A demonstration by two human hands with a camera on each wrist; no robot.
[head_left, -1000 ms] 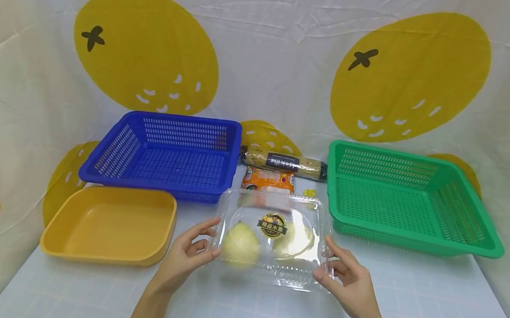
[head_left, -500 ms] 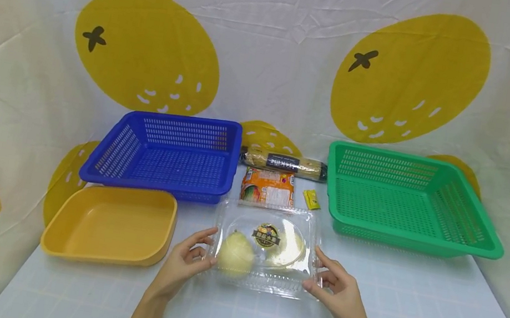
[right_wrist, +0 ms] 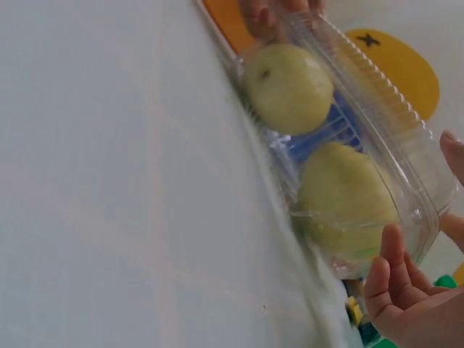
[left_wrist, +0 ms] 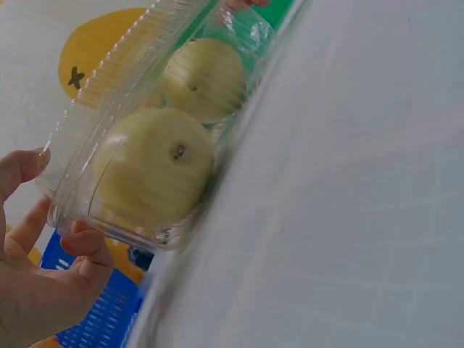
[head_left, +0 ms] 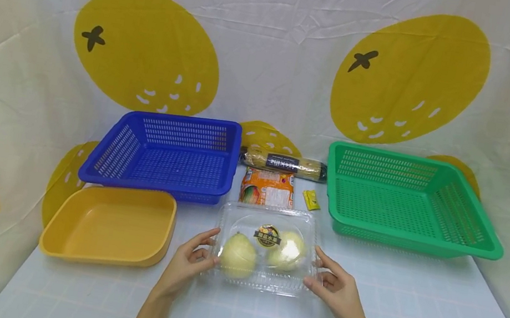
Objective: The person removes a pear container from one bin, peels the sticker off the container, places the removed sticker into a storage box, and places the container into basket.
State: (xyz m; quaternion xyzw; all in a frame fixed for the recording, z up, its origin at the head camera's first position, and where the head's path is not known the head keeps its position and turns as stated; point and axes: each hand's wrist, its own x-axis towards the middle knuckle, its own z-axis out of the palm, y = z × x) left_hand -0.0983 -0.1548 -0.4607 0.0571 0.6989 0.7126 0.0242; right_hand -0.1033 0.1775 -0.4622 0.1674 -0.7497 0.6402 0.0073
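Observation:
A clear plastic fruit box (head_left: 262,264) with a dark round label on its lid lies between the hands, close over the table at its middle. Inside are two pale yellow pears, a left one (head_left: 238,256) and a right one (head_left: 289,252). My left hand (head_left: 187,263) holds the box's left end, thumb and fingers at its rim; the left wrist view shows thumb (left_wrist: 25,170) and fingers around that corner. At the opposite end, my right hand (head_left: 336,291) grips the rim between thumb and fingers. Both pears (right_wrist: 286,90) show through the side wall in the right wrist view.
Beyond the box lie an orange packet (head_left: 268,187), a small yellow sachet (head_left: 311,200) and a long clear pack of noodles (head_left: 304,168). A blue basket (head_left: 156,187) and a yellow tub (head_left: 102,254) stand left, a green basket (head_left: 413,242) right.
The box has come down and nearer the body with both hands, slightly leftward, uncovering more of the orange packet and the yellow sachet. In the last half second it has barely shifted.

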